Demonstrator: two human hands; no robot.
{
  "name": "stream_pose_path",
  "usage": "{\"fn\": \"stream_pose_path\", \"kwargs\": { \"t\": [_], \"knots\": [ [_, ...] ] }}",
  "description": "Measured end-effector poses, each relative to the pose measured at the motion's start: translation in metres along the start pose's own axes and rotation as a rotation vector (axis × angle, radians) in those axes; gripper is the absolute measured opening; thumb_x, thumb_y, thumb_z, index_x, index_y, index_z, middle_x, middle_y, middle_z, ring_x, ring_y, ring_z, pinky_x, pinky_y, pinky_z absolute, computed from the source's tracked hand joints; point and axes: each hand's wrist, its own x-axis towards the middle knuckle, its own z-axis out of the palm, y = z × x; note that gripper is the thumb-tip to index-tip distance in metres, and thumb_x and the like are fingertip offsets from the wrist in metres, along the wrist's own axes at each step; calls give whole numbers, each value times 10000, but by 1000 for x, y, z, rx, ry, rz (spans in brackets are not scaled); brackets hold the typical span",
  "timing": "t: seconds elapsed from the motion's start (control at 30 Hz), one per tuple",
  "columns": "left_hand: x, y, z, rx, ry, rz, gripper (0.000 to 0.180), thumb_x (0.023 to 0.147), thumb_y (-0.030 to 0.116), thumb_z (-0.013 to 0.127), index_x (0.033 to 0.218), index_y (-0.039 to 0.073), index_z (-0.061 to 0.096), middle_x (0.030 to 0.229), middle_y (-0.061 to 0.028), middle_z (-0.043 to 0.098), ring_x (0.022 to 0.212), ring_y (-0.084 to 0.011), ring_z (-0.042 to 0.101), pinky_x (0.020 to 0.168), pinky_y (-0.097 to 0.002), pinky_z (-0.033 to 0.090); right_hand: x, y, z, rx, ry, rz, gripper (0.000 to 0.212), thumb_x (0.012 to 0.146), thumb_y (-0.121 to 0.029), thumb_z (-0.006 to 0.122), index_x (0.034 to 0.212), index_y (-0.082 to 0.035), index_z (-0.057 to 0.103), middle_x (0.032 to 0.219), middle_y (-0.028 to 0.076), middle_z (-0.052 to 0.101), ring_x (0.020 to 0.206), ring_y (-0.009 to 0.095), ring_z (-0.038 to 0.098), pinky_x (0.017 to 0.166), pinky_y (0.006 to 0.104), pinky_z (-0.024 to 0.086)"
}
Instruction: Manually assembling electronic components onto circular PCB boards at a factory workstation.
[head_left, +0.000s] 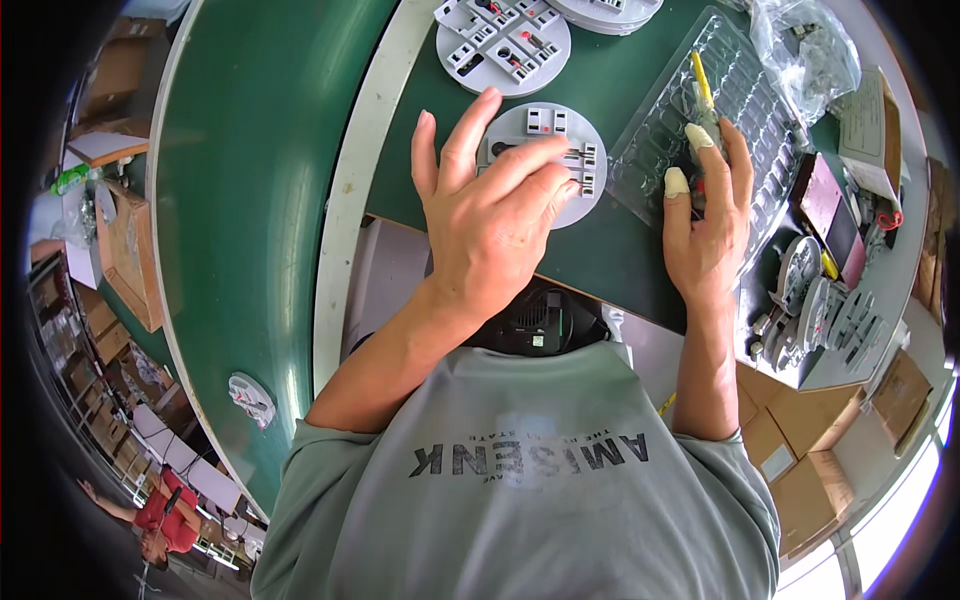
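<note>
The round pale grey disc (580, 122) lies flat on the green tabletop (640, 265) in front of me, close to the edge nearest my body, with small raised blocks on its face. My left hand (490, 235) reaches over it and hides part of it. I hold the thumb and index finger narrow, their tips at the blocks on the disc's right side, while the other fingers spread up and away to the left. I can't tell whether a tiny part is pinched there.

My right hand (710, 235) is over the clear moulded tray (765, 140) to the right of the disc, with cream covers on the thumb and index finger. Those two fingertips stand apart. A thin yellow-handled tool (702, 78) lies just beyond the fingers; whether I grip its lower end is hard to make out.

Just beyond the disc sits a larger disc (488, 78) carrying more blocks with red and black bits, and near that, more stacked discs (610, 14). A crumpled clear bag (805, 55) rests at the tray's far end. Off to my right are an open carton (872, 140) and a heap of grey parts (815, 305).
</note>
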Motion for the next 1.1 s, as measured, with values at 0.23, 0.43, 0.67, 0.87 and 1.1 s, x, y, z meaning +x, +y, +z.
{"fn": "stream_pose_path", "kwargs": {
  "t": [0.23, 0.43, 0.67, 0.87, 1.1],
  "knots": [
    [-1, -25, -21, -201, 52, -25, 706, 795, 480, 899, 1374, 120, 717, 1570, -130, 576, 1493, -396, 477, 1232, -652, 292, 90, 24, -84, -148, 237, 97, 439, 997, -115, 672, 1424, -13, 673, 1320, 206, 739, 1201, 361, 724, 1048, 440, 555],
    [-43, -54, -33, -136, -234, 81, 802, 700, 361, 962, 1403, 87, 689, 1527, -127, 601, 1395, -397, 547, 1129, -553, 483, 165, 91, -39, -131, 56, 101, 300, 988, -241, 630, 1172, -70, 795, 1012, 282, 758, 995, 470, 737, 903, 536, 572],
    [-53, -51, -35, -130, -209, 220, 679, 709, 298, 956, 1310, 71, 737, 1454, -107, 656, 1311, -384, 608, 1053, -526, 532, 254, 173, -29, -790, -157, 228, 363, 920, -272, 623, 1142, -51, 808, 1099, 266, 776, 1086, 438, 754, 972, 538, 577],
    [-12, -55, -67, -849, -117, -657, 373, 1081, 347, 683, 1167, -13, 732, 862, -93, 685, 750, -228, 612, 750, -368, 525, 270, 255, -27, -1035, -271, -85, 392, 943, -314, 613, 1087, -5, 806, 1081, 306, 767, 1088, 467, 749, 959, 556, 574],
    [0, -90, -59, -843, -372, -722, 483, 1172, 397, 531, 1055, -29, 724, 858, -5, 679, 778, -76, 571, 713, -283, 485, 298, 287, -25, -708, -85, 195, 529, 1027, -413, 647, 1397, -43, 724, 1374, 218, 737, 1178, 343, 742, 963, 438, 571]
  ]
}}
